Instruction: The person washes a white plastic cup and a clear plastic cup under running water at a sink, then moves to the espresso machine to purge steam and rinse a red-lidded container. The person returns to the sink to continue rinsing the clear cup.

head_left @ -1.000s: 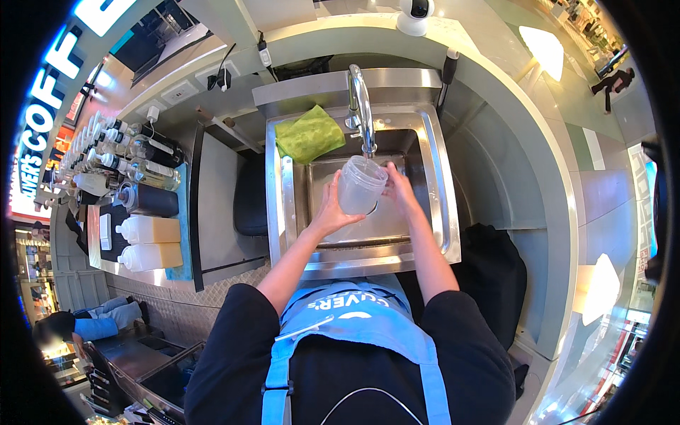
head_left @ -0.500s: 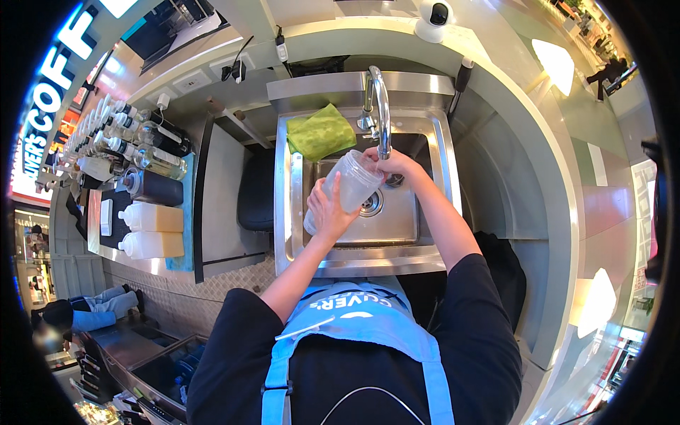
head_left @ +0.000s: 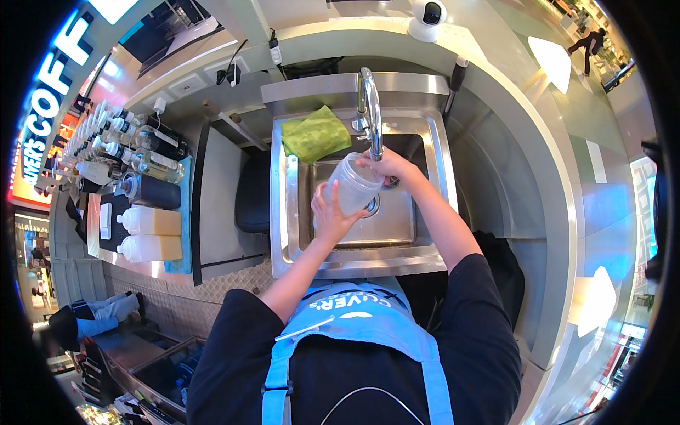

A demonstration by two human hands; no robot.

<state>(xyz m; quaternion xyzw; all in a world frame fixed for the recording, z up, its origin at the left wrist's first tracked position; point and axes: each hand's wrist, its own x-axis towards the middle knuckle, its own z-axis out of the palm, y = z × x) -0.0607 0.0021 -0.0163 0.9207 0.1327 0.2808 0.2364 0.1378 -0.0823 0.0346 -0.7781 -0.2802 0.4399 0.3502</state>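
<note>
Over the sink I hold a clear, frosted plastic jar (head_left: 356, 188), tilted with its wide mouth toward the tap. My left hand (head_left: 333, 218) is wrapped round the jar's side from the left, thumb and fingers pressing on it. Right under the spout, my right hand (head_left: 394, 168) has its bent fingers at the jar's mouth and closed over the rim; the fingertips are partly hidden. The curved chrome tap (head_left: 375, 117) comes down just above that hand. Whether water runs from it cannot be made out.
A green cloth (head_left: 317, 134) lies over the back left of the steel sink (head_left: 278, 227). On the left counter stand pump bottles (head_left: 113, 142) and two pale squeeze bottles (head_left: 152, 234). A white camera (head_left: 426, 20) sits on the ledge behind; a person (head_left: 99, 319) is at far left.
The jar now stands a little more upright, its mouth slightly lower and to the left. Both hands have shifted with it, and the whole view has moved slightly.
</note>
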